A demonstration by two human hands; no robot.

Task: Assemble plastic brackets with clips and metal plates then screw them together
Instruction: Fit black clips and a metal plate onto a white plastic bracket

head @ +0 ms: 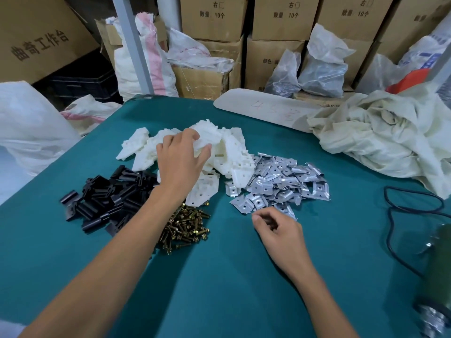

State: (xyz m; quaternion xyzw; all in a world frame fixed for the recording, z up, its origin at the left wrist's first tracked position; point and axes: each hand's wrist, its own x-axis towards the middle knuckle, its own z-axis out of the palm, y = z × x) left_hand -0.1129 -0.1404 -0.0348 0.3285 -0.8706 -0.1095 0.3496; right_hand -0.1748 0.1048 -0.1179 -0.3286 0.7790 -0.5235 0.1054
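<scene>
Teal bench (231, 276) is carrying four loose heaps: white plastic brackets (229, 147) far centre, black clips (109, 198) at left, metal plates (275, 184) at right, brass-coloured screws (185, 228) nearest, just in front of the brackets. Left hand (179, 164) is reaching over the screws into the bracket heap, its fingers (190, 135) and thumb curling round one bracket on top. Right hand (278, 232) is hovering at the near edge of the plates with its fingers curled in; cannot tell whether they are pinching a plate or holding nothing. Judging this as the start of a unit, parts being gathered, nothing joined yet. Risks: brackets are lying interlocked, so lifting one is likely dragging neighbours down onto the screws or into the plates, mixing the heaps. Left forearm is passing low over the screws and clips and could be scattering them on the way back. Plates are overlapping, so two may be coming up together. Power screwdriver (436, 276) is lying at the near right edge, its black cable (395, 211) looping close to the right arm, which could snag it.
</scene>
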